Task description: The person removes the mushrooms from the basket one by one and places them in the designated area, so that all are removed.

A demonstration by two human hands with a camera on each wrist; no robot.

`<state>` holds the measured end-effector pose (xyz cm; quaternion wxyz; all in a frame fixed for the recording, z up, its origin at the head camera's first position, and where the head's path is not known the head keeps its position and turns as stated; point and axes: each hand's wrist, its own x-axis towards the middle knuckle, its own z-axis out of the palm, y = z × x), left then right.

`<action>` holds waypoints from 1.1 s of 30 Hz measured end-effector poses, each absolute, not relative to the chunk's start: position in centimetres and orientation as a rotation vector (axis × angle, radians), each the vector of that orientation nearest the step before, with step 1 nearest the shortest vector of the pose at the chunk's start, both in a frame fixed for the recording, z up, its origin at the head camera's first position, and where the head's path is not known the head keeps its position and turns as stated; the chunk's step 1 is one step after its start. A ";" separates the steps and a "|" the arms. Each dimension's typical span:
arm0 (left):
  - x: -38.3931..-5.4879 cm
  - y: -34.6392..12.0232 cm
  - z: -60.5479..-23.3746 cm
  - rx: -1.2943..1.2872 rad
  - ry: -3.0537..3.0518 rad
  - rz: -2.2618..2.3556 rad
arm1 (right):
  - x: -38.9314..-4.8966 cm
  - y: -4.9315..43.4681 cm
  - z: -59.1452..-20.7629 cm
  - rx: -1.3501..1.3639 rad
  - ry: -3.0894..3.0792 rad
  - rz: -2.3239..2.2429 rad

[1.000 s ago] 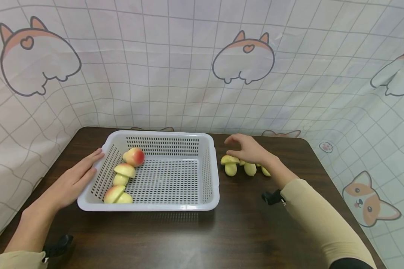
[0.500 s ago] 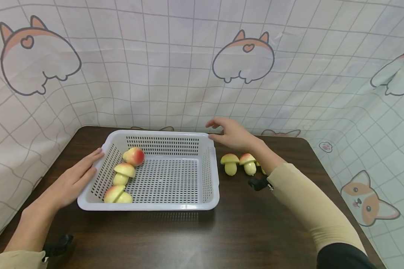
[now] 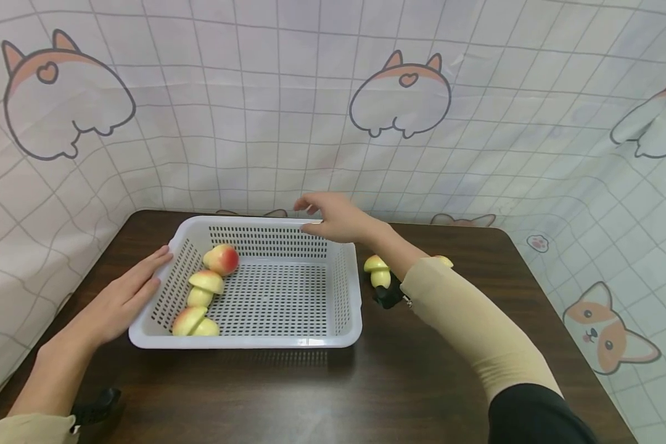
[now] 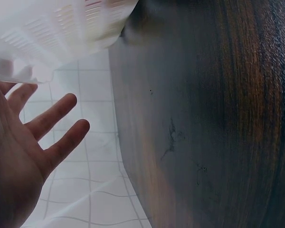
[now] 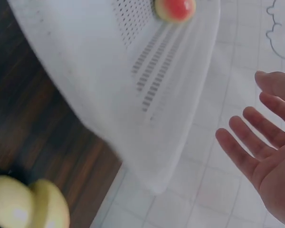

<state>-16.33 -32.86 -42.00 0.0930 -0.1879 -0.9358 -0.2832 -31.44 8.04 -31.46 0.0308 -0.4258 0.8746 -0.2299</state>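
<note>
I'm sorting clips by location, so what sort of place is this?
Probably a makeshift recording corner, though I can't be sure: a dog-print grid cloth surrounds the back and sides of a dark wood-look table, where a white plastic basket holds mushroom-shaped pieces.

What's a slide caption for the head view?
Basket holding three mushrooms, left hand at its left rim, empty right hand near its far rim.
</note>
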 end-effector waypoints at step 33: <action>-16.4 -33.0 -42.4 -0.580 -2.754 -0.860 | -29.2 -4.6 -36.4 -1.385 2.339 -0.754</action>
